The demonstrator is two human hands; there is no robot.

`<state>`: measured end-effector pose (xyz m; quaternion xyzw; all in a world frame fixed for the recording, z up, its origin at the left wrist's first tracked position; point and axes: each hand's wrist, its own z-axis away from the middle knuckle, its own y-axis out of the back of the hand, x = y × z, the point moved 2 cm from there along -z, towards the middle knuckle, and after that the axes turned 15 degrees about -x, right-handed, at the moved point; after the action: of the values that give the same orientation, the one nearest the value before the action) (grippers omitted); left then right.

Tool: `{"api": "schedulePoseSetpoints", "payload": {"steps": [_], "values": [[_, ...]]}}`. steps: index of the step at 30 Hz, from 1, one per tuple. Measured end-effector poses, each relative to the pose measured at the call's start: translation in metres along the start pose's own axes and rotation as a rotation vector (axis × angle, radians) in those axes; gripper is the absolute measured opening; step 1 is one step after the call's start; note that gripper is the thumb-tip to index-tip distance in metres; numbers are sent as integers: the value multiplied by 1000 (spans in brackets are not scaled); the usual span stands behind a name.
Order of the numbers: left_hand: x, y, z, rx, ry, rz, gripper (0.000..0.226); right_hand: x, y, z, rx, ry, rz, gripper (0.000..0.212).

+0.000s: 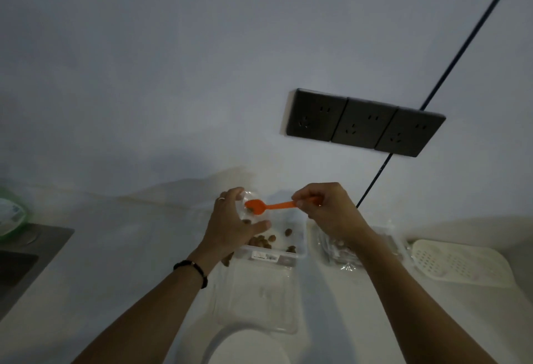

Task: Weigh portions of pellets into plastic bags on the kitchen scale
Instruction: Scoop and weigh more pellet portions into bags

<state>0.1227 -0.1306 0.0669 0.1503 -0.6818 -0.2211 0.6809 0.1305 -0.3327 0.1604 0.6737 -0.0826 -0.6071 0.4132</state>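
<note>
Left hand (230, 226) is curling round a clear plastic bag (245, 205), likely propping its mouth open over the pellet tub (288, 254). Right hand (320, 210) is pinching the orange spoon (268, 206), tipping pellets (261, 241) bagward. White scale (248, 346) is sitting nearest the person, bare.

I count two hands: the left hand (230, 223) and the right hand (323, 208). One orange spoon (266, 206). One clear container (284, 244) holding brown pellets (287, 231), too clumped for me to number. One pile of plastic bags (340, 251). One white scale (248, 347). Three wall sockets (363, 122). One perforated white tray (458, 262).
</note>
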Motion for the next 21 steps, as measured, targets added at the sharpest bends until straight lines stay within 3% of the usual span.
{"api": "schedulePoseSetpoints", "payload": {"steps": [4,7,12,15,21], "values": [[1,8,1,20,-20,33,90,-5,1,4,-25,15,201,25],[1,11,4,33,-42,22,91,-2,1,7,-21,-18,226,19],[-9,16,10,55,-31,-40,94,11,3,13,81,-99,-166,16],[-23,21,17,70,-1,-77,93,32,3,13,185,-219,-268,15],[-37,29,27,76,-4,-138,93,71,-22,5,251,-380,2,15]]}}
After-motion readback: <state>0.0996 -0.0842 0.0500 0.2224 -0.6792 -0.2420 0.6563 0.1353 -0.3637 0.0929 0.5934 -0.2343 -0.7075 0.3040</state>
